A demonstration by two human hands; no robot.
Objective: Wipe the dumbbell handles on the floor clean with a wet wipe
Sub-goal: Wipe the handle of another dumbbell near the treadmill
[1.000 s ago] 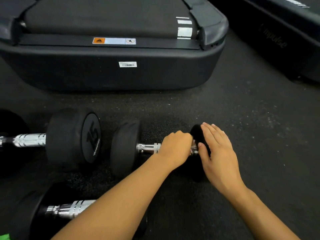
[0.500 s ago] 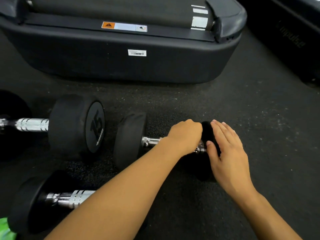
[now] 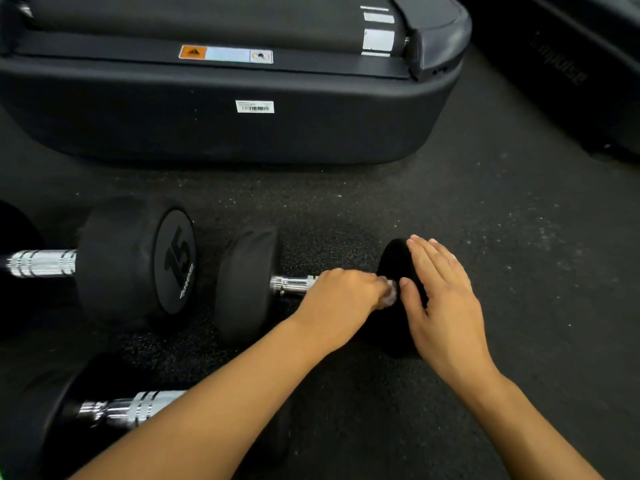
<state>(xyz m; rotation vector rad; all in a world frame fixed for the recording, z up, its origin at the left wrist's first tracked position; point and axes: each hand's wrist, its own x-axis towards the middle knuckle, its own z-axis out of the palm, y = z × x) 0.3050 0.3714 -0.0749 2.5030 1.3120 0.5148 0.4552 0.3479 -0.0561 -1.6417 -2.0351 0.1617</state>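
Wiping the middle dumbbell's handle on the gym floor.

A treadmill base [image 3: 242,133] fills twelve o'clock; the dumbbell [image 3: 247,284] lies on the floor [image 3: 519,271] at centre. My right hand [image 3: 446,303] lies open, flat on its right head; my left hand [image 3: 341,297] is closed around the handle [image 3: 292,284], wet wipe [image 3: 390,295] peeking out.

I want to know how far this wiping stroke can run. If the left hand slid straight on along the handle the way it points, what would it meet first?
The left hand, closed on the wet wipe, points right along the chrome handle. It would first meet the dumbbell's right head, which the right hand steadies. They already look almost touching.
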